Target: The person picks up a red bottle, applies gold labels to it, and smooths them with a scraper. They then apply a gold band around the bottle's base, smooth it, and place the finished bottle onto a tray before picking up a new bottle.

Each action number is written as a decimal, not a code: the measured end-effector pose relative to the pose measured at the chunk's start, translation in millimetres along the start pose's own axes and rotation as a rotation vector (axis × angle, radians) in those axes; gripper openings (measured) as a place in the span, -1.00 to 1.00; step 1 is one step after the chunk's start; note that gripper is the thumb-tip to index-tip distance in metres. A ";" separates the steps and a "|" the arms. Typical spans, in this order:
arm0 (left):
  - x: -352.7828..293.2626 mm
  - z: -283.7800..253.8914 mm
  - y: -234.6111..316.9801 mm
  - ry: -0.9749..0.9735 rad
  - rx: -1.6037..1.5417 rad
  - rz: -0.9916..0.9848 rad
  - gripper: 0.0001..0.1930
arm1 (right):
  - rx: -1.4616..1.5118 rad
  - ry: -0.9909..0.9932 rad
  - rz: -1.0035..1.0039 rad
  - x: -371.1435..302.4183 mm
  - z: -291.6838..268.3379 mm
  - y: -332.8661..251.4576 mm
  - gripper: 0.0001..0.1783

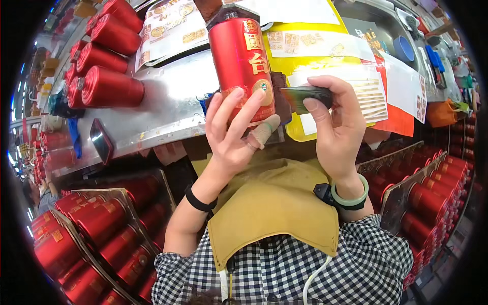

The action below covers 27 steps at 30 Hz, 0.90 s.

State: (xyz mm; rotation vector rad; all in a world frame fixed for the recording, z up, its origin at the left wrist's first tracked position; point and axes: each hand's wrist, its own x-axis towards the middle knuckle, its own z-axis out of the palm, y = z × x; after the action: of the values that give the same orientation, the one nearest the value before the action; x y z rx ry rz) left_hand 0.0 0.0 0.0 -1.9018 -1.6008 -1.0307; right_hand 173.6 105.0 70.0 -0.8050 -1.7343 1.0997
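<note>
A red bottle (239, 56) with gold lettering and a round gold emblem lies on the bench, its lower end toward me. My left hand (234, 129) rests on that end, its fingers laid over the red surface; one digit wears a pale wrapping. Between the thumb and fingers of my right hand (338, 114) is pinched a thin, dark, flat piece like a scraper (307, 95). Its tip points left, close to the bottle's right side. A dark brown support (281, 91) shows beside the bottle, partly hidden.
Several red bottles (112, 89) lie at the left of the metal bench (178, 94). Printed label sheets (320, 43) cover a yellow board (300, 129) at right. A phone-like dark slab (101, 140) sits at the bench edge. Racks of red bottles (96, 223) flank me; a blue cup (404, 49) is far right.
</note>
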 end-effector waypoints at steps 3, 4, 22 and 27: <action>1.7 0.8 0.1 0.038 0.083 -0.034 -0.60 | -0.003 0.040 -0.046 4.9 -6.2 2.2 -0.69; 2.0 4.9 1.2 0.115 0.070 -0.046 -0.54 | -0.108 0.012 -0.122 8.4 -10.2 5.1 -0.70; -25.2 -7.3 2.2 0.223 0.063 -0.211 -0.39 | -0.208 -0.402 -0.391 36.9 13.5 -17.0 -0.70; -25.0 -8.3 -7.3 0.213 0.077 -0.197 -0.47 | -0.101 -0.147 -0.236 42.6 4.7 -20.5 -0.70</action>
State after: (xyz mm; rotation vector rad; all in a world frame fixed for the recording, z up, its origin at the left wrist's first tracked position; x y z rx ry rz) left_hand -10.4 -20.3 -15.1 -1.5507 -1.7003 -1.1898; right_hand 151.9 132.0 102.5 -0.5732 -1.9646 0.9375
